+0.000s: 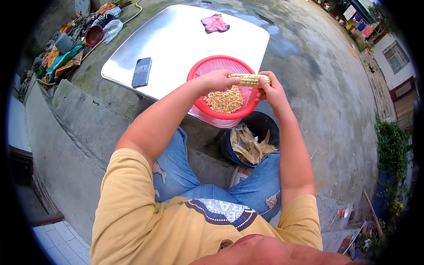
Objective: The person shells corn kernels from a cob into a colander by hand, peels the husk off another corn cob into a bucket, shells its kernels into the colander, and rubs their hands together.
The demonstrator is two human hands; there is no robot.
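Note:
A corn cob [250, 80], still covered in pale yellow kernels along the part I see, is held level between my two hands. My left hand [217, 81] grips its left end, and my right hand [272, 90] wraps round the right end. Both are closed on the cob. Just below is a red plastic basket [207, 63] with mesh sides, at the near edge of the table. Loose corn kernels [224, 101] lie heaped in its bottom. The fingers hide parts of both cob ends.
The shiny metal table [172, 35] bears a phone [141, 72] at the left and a pink cloth [215, 23] at the back. Between my knees and the table stands a dark bucket [226, 148] of dry husks [249, 145]. Piled clutter [62, 53] lies far left.

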